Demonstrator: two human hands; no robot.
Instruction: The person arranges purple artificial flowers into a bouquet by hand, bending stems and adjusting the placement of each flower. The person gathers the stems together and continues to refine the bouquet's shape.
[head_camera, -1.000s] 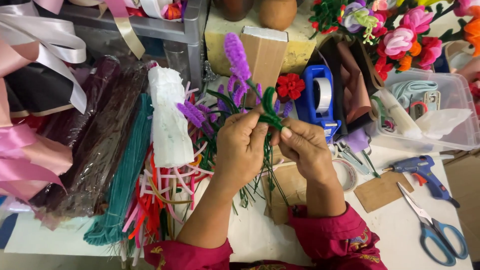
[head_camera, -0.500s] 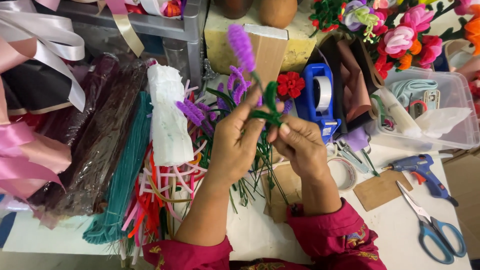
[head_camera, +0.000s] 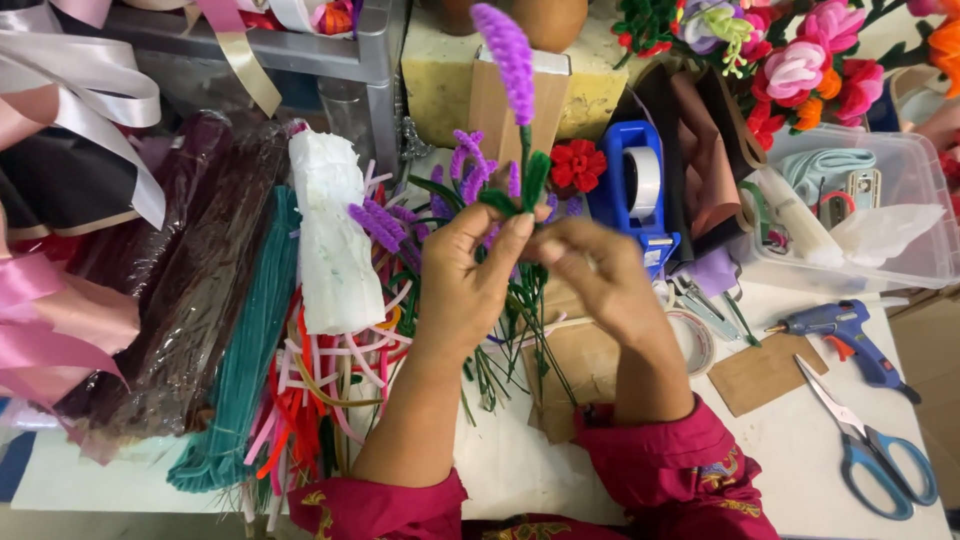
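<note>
Nearest the camera, two magenta sleeves (head_camera: 650, 470) are reaching up over the white tabletop (head_camera: 800, 450), where blue-handled scissors (head_camera: 880, 450) and a brown card piece (head_camera: 765, 372) are lying at the right, with a blue glue gun (head_camera: 845, 330) just beyond them. At the left, a teal bundle of fuzzy stems (head_camera: 245, 370) is lying beside long dark bundles in clear wrapping (head_camera: 170, 290) and a white wrapped roll (head_camera: 335, 250) resting on loose pink and orange stems. In the middle, the left hand (head_camera: 465, 280) and the right hand (head_camera: 600, 275) are meeting, both closed in a pinching grip on the purple flower stem (head_camera: 523, 165) at its green leaf wrap; the purple spike is standing upright above the fingertips, well clear of the palms. Compared with half a second ago, the spike is standing straighter and the hands are sitting closer together. Behind them, a blue tape dispenser (head_camera: 640, 195) is standing next to a small red flower (head_camera: 578, 165), a clear plastic box (head_camera: 870, 215) is holding rolled cloth at the right, a tan cardboard box (head_camera: 505, 110) is standing upright, and pink and red handmade flowers (head_camera: 800, 70) are crowding the far right corner.
</note>
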